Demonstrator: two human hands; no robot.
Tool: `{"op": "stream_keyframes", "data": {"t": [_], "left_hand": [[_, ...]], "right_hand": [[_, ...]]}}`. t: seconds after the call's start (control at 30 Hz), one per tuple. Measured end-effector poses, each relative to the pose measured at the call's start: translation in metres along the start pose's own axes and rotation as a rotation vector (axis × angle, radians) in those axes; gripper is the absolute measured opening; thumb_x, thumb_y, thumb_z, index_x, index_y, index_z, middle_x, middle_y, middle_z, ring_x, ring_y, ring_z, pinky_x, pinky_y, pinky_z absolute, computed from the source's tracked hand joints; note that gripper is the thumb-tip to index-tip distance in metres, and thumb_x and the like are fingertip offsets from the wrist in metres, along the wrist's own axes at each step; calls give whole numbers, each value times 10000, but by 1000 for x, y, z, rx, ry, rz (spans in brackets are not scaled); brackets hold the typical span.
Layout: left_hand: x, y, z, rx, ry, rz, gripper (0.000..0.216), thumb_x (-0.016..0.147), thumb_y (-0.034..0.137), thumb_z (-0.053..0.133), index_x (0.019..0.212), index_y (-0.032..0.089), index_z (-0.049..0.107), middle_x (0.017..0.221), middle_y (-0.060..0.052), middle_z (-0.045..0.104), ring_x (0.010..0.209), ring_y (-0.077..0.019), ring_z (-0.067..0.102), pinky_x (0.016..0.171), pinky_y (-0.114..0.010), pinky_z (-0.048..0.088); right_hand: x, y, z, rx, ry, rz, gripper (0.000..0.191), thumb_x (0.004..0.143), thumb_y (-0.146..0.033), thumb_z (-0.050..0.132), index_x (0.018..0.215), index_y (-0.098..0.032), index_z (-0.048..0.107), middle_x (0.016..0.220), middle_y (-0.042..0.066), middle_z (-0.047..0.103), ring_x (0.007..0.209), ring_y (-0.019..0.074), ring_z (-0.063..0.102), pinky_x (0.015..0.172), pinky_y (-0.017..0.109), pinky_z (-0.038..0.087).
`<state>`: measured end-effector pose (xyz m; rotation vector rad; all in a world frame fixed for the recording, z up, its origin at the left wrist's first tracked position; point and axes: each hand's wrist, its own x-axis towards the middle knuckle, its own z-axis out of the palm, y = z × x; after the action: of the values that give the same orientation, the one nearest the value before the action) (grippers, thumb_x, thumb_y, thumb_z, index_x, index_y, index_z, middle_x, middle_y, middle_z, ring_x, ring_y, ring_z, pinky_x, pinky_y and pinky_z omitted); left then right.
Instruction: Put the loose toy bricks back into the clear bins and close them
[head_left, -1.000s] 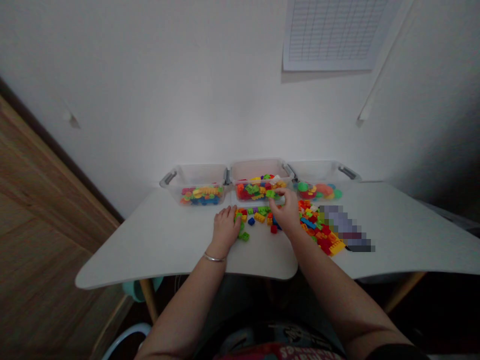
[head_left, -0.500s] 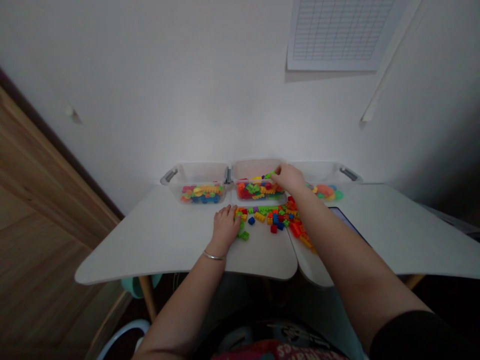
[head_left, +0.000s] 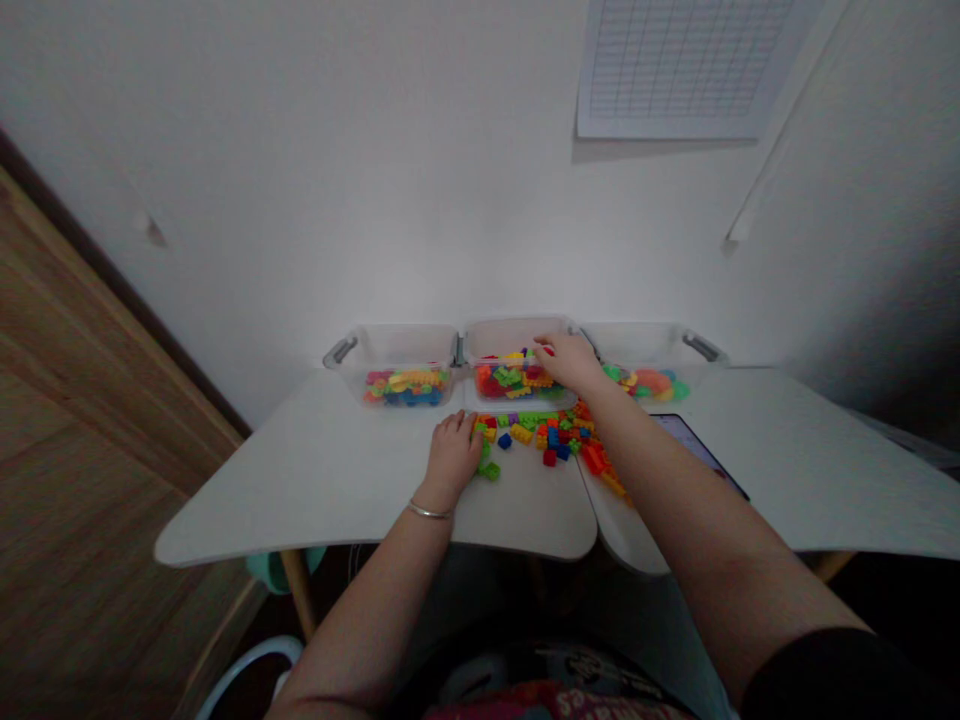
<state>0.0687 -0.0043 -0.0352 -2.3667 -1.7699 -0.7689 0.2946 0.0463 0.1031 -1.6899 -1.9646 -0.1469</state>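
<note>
Just let go of a green building brick from the right hand [head_left: 568,360], with fingers parted, seemingly adding to the clear plastic bin [head_left: 502,336] beneath! Resting the left hand [head_left: 454,450] (can't tell its grip) beside loose green bricks [head_left: 491,470].

Single head-worn camera looked forward and down over the desk [head_left: 300,475] at the wall [head_left: 375,170] behind; wide view, middling range, left hand [head_left: 454,450] and right hand [head_left: 571,362] showed small near centre, wearer's shirt [head_left: 555,668] was cut off at bottom edge
</note>
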Motion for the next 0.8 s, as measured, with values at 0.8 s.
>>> {"op": "stream_keyframes", "data": {"t": [0.8], "left_hand": [[-2, 15, -24, -56, -117, -79, 393, 945, 263, 454, 1314, 180, 560, 1384, -119, 578, 1275, -281, 519, 1119, -544, 299]], "right_hand": [[-133, -7, 67, 44, -23, -202, 279, 837, -289, 638, 1089, -181, 685, 1184, 125, 658, 1149, 296, 527, 1022, 458, 409]]}}
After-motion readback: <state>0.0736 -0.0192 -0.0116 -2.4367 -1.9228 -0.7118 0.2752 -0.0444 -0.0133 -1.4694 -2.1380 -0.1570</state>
